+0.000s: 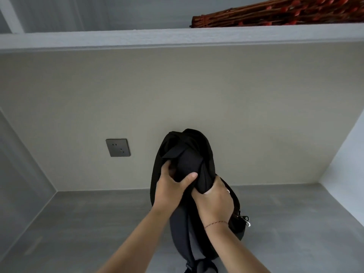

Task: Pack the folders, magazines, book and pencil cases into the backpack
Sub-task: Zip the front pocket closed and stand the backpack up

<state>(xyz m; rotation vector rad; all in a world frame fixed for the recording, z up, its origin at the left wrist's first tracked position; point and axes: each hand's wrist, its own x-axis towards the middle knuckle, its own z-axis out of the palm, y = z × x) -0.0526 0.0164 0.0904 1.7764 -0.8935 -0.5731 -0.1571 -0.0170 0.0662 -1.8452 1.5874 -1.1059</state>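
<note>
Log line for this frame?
left hand: grips black backpack top | right hand: grips backpack top | backpack: upright on grey surface | items to pack: not visible

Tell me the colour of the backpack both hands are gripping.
The backpack is plain black, with silver zipper pulls; the head view shows it best.

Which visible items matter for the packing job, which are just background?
Job: backpack, gripped by left hand and right hand. Items to pack: none in view.
Lying about: wall socket, red twig bundle on the shelf.
</note>
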